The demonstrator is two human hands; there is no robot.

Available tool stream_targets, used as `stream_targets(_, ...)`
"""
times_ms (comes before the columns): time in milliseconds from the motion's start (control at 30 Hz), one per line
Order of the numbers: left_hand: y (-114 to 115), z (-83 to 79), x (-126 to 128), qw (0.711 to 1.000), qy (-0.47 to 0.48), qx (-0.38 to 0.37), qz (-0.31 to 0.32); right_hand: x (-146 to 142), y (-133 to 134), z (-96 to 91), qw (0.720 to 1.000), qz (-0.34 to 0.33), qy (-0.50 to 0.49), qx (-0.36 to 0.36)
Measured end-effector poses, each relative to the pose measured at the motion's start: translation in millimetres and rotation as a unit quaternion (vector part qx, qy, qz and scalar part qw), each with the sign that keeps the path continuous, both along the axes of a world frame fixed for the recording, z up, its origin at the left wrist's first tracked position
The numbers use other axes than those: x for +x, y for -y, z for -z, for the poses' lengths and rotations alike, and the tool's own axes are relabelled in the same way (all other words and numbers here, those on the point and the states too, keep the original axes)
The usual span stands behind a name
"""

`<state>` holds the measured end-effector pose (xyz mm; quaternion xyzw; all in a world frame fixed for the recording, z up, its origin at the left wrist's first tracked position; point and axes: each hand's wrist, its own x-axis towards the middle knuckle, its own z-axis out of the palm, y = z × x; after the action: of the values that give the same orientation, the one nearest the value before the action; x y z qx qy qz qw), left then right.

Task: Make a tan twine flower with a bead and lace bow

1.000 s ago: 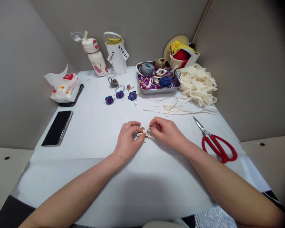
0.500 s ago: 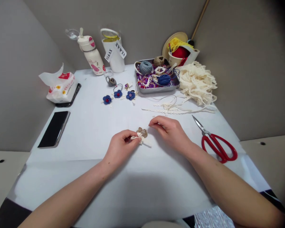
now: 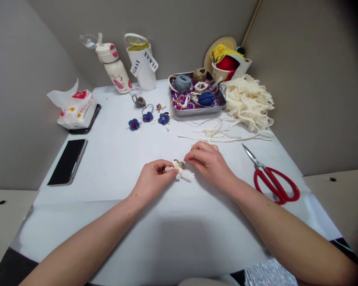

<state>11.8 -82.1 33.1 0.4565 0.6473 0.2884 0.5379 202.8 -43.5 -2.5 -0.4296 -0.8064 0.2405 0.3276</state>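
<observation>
My left hand [image 3: 156,174] pinches a white lace bow [image 3: 183,173] between thumb and fingertips. Behind the bow, a small brown flower [image 3: 181,164] shows in part. Close against its right side, my right hand [image 3: 205,161] has its thumb and forefinger pressed together; whatever is between them is too small to make out. Farther back lie blue flowers with beaded centres, one [image 3: 134,124] at the left, another [image 3: 148,117] in the middle and a third [image 3: 164,118] at the right.
Red-handled scissors [image 3: 274,182] lie open at the right. A metal tray [image 3: 198,112] of beads and yarn balls stands behind, beside heaped cream lace [image 3: 247,103]. A phone [image 3: 68,162], tissue pack [image 3: 79,113] and bottle [image 3: 116,71] are at the left.
My right hand has moved slightly left, closer to the flower. The bow and flower have tilted, so more of the lace faces me and less brown shows.
</observation>
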Motion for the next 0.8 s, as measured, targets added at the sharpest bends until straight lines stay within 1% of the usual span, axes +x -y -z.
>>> stream_targets(233, 0.3, 0.7, -0.3, 0.999, 0.030, -0.015, -0.006, -2.8, 1.2, -0.7, 1.000, -0.007, 0.005, -0.012)
stream_targets(433, -0.6, 1.8, -1.0, 1.000, 0.028, -0.014, 0.002, -4.2, 2.2, -3.3, 1.000, -0.011, 0.001, -0.024)
stream_targets(633, -1.8, 2.9, -3.0, 0.999, 0.029, -0.021, 0.007, -5.1, 3.1, -4.5, 1.000, -0.010, -0.007, -0.016)
stream_targets(800, -1.4, 3.8, -3.8, 0.999, 0.036, -0.030, 0.013, -5.1, 2.3, -3.0, 0.999, -0.020, -0.018, -0.036)
